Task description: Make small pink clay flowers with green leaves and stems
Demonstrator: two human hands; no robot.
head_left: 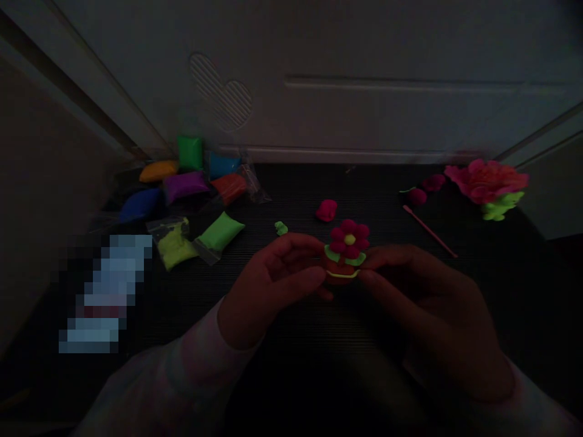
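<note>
Between my two hands is a small clay flower pot [334, 267], orange-brown with a thin yellow-green strip across its front. A magenta clay flower [349, 238] with a yellow centre rises from it, above green leaves. My left hand [277, 276] grips the pot's left side with thumb and fingers. On the right side, the thumb and fingertips of my right hand [423, 303] pinch the pot's edge. A lump of pink clay [327, 210] lies just behind the pot. Beside it to the left sits a little scrap of light green clay [281, 228].
Several bags of coloured clay, among them a light green packet [221, 233] and a purple packet [186, 185], lie on the left. A blurred-out bright rectangle [109, 285] is nearer. At right are a pink stick [428, 229], magenta pieces [416, 196] and a pink flower [485, 180]. A white panel stands behind.
</note>
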